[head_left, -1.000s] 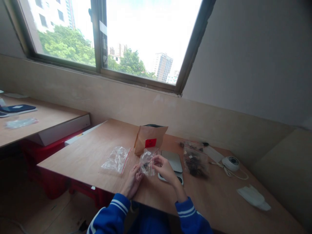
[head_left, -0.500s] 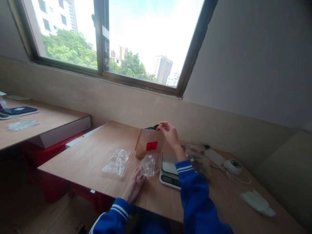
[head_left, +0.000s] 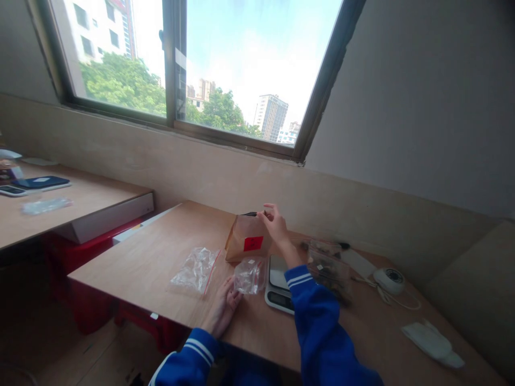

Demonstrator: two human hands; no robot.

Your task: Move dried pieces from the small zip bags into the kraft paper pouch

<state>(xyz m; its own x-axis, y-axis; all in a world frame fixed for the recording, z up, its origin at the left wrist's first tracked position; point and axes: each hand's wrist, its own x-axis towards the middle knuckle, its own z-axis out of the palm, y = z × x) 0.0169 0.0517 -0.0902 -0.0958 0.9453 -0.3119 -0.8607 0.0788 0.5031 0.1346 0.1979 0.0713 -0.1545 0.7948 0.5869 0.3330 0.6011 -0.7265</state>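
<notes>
A brown paper bag [head_left: 237,244] with a red label [head_left: 253,244] stands upright on the table, something dark showing at its mouth. My right hand [head_left: 274,222] is at the bag's upper right edge, thumb and fingers pinched together; what lies between them is too small to name. Low on the table, my left hand [head_left: 226,301] lies on its side with fingers curled at the lower left edge of a clear zip bag [head_left: 247,277], closed on it. That bag sits in front of the paper bag, beside a digital scale [head_left: 279,301] partly covered by my right forearm.
Another clear zip bag [head_left: 196,269] lies flat to the left. Beyond my right sleeve are filled clear bags [head_left: 326,262], a white dome camera [head_left: 389,280] with its cable and a crumpled white wrapper [head_left: 432,343]. A second table [head_left: 100,198] stands left, red stools below.
My right hand has come slightly down at the paper bag's mouth, and less of the dark contents shows there. My left hand stays by the clear zip bag. The view has shifted slightly.
</notes>
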